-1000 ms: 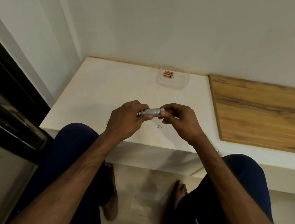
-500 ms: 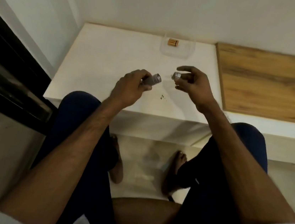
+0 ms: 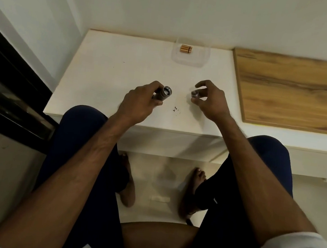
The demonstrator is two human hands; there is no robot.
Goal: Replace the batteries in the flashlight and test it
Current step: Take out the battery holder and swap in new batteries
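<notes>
The flashlight is open: I hold its body in my left hand and its detached end cap in my right hand, the two parts well apart above the white desk. Disassembly therefore appears complete. Whether the old cells are out of the body, I cannot tell; its open end faces the camera and shows only a pale glint inside. The replacement batteries lie side by side in a clear tray at the far edge of the desk, near the wall, untouched. Remaining steps, as I judge them: empty the body if needed, load the fresh cells with correct polarity, screw the cap back on, then switch on to test. My left hand is closed around the body, fingers wrapped over the barrel and thumb underneath. My right hand is partly closed: thumb and middle fingers pinch the cap, while the index finger is raised and curled clear of it. A few small dark specks lie on the desk between my hands. A wooden board lies to the right, not involved.
</notes>
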